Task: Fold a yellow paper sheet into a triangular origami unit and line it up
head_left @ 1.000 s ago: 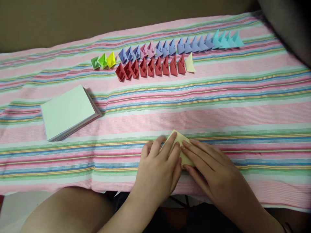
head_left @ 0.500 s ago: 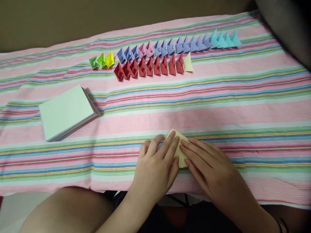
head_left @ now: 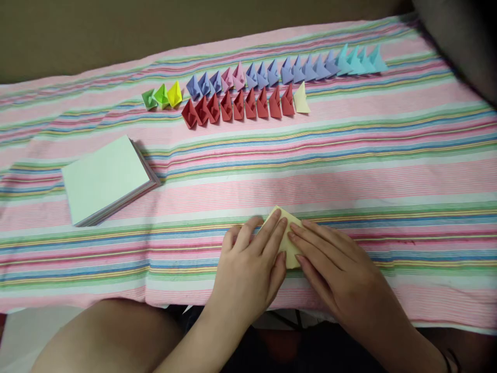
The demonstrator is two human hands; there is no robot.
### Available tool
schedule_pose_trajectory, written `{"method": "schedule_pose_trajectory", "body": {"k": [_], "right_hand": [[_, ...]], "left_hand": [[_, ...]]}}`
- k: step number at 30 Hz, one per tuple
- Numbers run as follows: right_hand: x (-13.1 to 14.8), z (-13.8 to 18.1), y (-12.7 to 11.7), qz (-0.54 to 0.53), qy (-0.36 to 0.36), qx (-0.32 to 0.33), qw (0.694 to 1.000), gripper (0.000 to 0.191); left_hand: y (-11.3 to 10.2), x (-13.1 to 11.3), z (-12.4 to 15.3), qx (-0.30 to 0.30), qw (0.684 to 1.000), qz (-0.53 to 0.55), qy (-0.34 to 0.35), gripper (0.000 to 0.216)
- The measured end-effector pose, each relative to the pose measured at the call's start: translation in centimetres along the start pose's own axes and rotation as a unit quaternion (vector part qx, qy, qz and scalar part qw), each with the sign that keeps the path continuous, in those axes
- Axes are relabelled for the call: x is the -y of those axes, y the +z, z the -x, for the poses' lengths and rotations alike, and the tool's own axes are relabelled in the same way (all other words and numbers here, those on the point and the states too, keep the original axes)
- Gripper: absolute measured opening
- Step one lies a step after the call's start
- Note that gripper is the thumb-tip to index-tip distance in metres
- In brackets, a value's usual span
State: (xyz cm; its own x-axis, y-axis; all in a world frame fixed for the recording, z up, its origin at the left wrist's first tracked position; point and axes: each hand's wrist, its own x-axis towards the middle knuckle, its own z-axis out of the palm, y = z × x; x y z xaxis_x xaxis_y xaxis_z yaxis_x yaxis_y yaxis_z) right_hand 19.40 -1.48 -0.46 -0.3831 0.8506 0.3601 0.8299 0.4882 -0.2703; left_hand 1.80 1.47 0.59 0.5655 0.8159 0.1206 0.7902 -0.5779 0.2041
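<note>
We press a folded pale-yellow paper (head_left: 292,258) flat on the striped cloth (head_left: 248,189) near its front edge, our left hand (head_left: 248,269) and right hand (head_left: 344,272) resting on it, each grip unclosed. Beyond, we see rows of small folded paper shapes (head_left: 238,106), and to the left a thick paper stack (head_left: 106,178).

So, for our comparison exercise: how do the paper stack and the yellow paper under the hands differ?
The stack is pale green on top; the yellow paper is pale yellow.
The stack is thick, with many layers at its edge; the yellow paper looks thin.
The stack lies untouched; the yellow paper is under the left hand and right hand.
Both lie on the striped cloth.
</note>
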Motion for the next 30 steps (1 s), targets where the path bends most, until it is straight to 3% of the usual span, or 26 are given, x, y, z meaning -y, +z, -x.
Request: {"method": "schedule_pose_trajectory", "body": {"k": [30], "right_hand": [[0.10, 0.04, 0.06, -0.013, 0.004, -0.005, 1.000, 0.031]], "left_hand": [[-0.08, -0.04, -0.01, 0.005, 1.000, 0.001, -0.004, 0.044]]}}
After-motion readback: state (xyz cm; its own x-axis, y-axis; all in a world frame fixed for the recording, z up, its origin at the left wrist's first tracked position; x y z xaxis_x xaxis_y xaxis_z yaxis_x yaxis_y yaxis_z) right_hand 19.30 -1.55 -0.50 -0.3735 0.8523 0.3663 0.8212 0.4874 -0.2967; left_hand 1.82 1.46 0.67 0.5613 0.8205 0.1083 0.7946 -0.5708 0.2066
